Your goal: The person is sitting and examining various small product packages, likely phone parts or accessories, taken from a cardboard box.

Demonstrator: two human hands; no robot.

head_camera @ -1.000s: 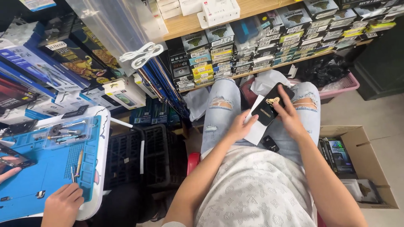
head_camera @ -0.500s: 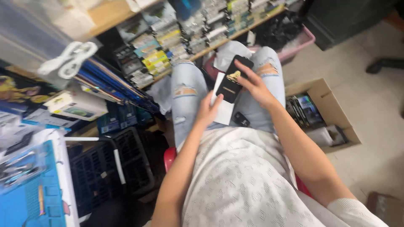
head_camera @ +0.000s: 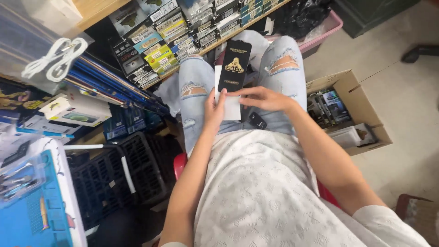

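The black packet [head_camera: 234,65] now stands upright over the white sleeve [head_camera: 230,106], and the right hand [head_camera: 263,98] has slid to its lower end.

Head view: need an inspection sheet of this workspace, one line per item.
Surface: lap in ripped light-blue jeans; blue work mat at lower left.
Job's things: flat black packet with gold print over a white sleeve.
Clutter: small black object on the lap; open cardboard box on the floor.
Fingers: left hand grips the sleeve's edge; right hand touches the packet's lower end.
Cables: coiled white cable.
Surroundings: wooden shelf of small boxes.
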